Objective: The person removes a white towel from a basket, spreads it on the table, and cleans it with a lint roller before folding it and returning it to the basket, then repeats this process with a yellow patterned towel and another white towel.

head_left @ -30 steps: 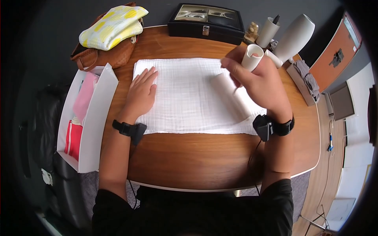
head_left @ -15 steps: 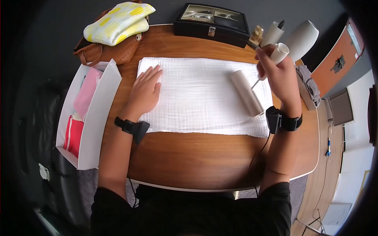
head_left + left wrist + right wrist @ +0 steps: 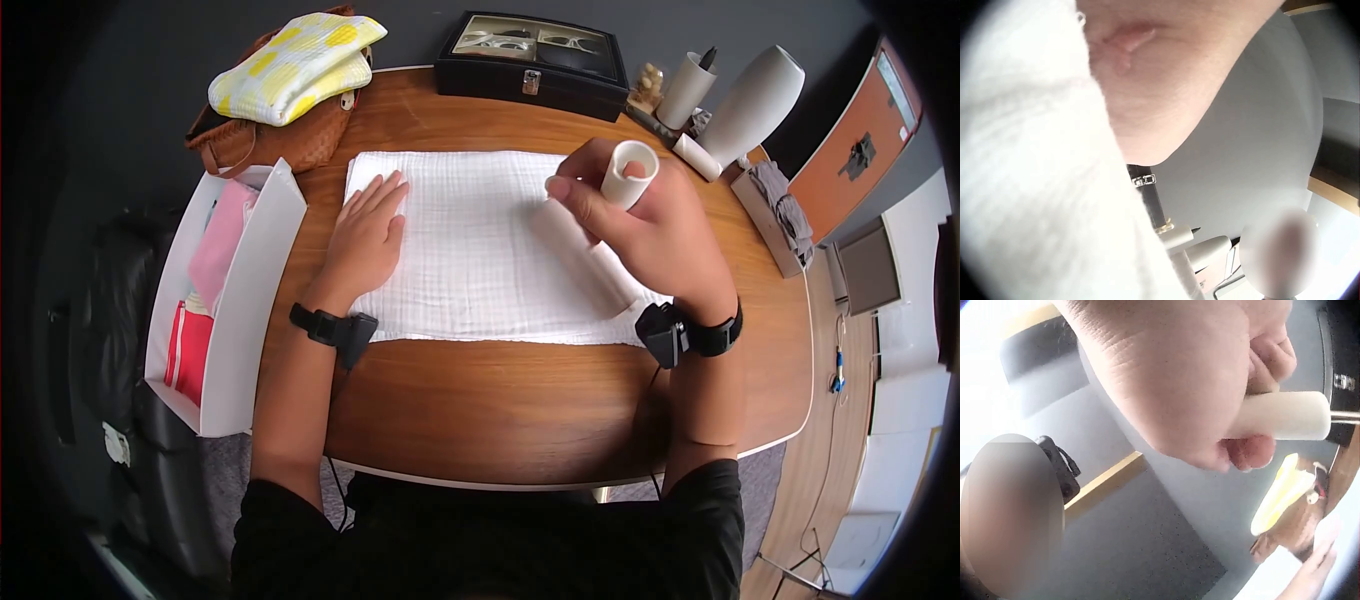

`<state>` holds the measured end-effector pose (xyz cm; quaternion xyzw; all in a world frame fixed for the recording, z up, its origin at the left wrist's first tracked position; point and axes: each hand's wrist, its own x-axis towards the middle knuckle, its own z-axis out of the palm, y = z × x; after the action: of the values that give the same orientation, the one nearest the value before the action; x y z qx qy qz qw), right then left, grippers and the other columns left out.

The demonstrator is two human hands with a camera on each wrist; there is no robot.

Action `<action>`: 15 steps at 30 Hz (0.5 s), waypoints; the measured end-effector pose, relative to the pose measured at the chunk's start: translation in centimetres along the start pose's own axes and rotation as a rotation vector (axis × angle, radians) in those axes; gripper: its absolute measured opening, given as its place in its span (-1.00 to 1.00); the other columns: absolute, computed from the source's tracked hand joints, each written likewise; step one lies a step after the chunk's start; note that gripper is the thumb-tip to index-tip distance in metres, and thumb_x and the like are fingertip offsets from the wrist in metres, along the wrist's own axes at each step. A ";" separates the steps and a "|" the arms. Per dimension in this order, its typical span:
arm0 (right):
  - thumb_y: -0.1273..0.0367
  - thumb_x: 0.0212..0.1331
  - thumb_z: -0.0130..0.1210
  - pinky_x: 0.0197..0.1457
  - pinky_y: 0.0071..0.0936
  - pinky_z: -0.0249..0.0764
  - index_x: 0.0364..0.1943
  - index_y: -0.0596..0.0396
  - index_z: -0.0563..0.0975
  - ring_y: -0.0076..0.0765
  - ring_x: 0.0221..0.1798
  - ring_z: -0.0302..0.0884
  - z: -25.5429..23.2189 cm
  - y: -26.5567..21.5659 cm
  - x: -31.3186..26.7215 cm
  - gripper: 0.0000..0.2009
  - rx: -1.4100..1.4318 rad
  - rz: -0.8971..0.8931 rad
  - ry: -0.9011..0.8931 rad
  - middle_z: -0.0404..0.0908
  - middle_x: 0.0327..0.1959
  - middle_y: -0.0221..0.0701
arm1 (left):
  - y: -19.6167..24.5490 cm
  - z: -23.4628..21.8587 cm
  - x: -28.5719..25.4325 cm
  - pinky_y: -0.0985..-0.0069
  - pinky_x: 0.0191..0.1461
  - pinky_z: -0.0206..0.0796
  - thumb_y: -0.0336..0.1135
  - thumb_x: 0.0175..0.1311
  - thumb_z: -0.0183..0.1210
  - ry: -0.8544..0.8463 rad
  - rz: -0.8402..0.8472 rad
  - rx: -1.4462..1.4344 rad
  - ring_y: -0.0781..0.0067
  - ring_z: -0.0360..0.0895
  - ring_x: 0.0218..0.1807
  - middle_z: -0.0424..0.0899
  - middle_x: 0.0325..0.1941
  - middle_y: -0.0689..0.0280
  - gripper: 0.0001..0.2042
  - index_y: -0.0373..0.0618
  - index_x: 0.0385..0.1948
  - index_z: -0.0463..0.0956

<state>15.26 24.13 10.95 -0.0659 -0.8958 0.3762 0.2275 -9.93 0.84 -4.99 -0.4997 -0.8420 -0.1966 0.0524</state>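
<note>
A white, gauzy folded cloth (image 3: 470, 250) lies flat on the wooden table. On its left side rests my left hand (image 3: 365, 240), palm down with fingers straight. My right hand (image 3: 675, 230) grips the white handle (image 3: 630, 178) of a lint roller, its fingers curled round it. The sticky roller (image 3: 578, 258) lies slantwise over the right part of the cloth, partly covered by the hand and blurred. In the right wrist view the handle (image 3: 1291, 416) sticks out of the fist, with a thin metal rod at its end.
At left stands a white box (image 3: 240, 300) with folded clothes. Behind it a brown bag (image 3: 290, 150) carries a yellow-and-white cloth (image 3: 295, 70). A black glasses case (image 3: 530, 85), a white cup (image 3: 685, 90) with a pen, and a white vase (image 3: 750, 105) line the back.
The lint roller in my right hand went right across the cloth, then came back left to about where it was a second ago. My left hand has stayed on the cloth.
</note>
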 end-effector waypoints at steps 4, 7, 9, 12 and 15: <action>0.33 0.50 0.23 -0.27 -0.47 0.52 -0.15 0.20 0.68 -0.55 -0.42 0.62 0.3 -0.1 0.2 -0.82 0.512 0.092 -0.084 0.67 -0.52 -0.45 | 0.0 0.0 0.0 0.08 0.79 -0.05 -0.33 0.64 0.03 0.003 0.001 -0.004 0.10 0.19 0.75 0.35 0.71 0.18 -0.56 -0.15 0.48 0.46; 0.37 0.49 0.13 -0.27 -0.46 0.54 -0.19 0.24 0.64 -0.53 -0.43 0.62 0.9 1.7 1.1 -0.81 0.488 0.162 0.051 0.65 -0.53 -0.43 | 0.2 -0.2 0.0 0.09 0.79 -0.04 -0.33 0.64 0.03 0.000 -0.008 -0.018 0.11 0.19 0.74 0.36 0.71 0.17 -0.56 -0.15 0.48 0.46; 0.36 0.48 0.10 -0.30 -0.45 0.54 -0.23 0.21 0.63 -0.53 -0.44 0.62 0.3 2.1 1.6 -0.81 0.409 0.192 0.163 0.64 -0.54 -0.43 | 0.2 -0.4 0.0 0.09 0.79 -0.04 -0.33 0.64 0.02 0.001 -0.009 -0.018 0.11 0.19 0.74 0.36 0.71 0.18 -0.56 -0.15 0.48 0.46; 0.33 0.50 0.17 -0.37 -0.52 0.48 -0.25 0.18 0.63 -0.57 -0.51 0.59 -1.3 2.2 1.6 -0.81 0.245 0.197 0.279 0.62 -0.57 -0.45 | 0.3 -0.4 0.0 0.09 0.79 -0.04 -0.32 0.65 0.02 0.003 -0.011 -0.025 0.10 0.19 0.75 0.36 0.71 0.17 -0.56 -0.16 0.48 0.46; 0.29 0.52 0.21 -0.40 -0.51 0.44 -0.24 0.17 0.64 -0.59 -0.53 0.57 -2.6 3.7 1.5 -0.77 0.104 0.182 0.370 0.62 -0.58 -0.48 | 0.2 -0.4 -0.1 0.08 0.79 -0.04 -0.32 0.65 0.01 0.004 -0.013 -0.028 0.08 0.19 0.74 0.36 0.71 0.16 -0.56 -0.16 0.48 0.46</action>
<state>14.91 28.92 10.49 -0.2028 -0.8084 0.4223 0.3563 -9.72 0.71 -4.63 -0.4944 -0.8423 -0.2098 0.0456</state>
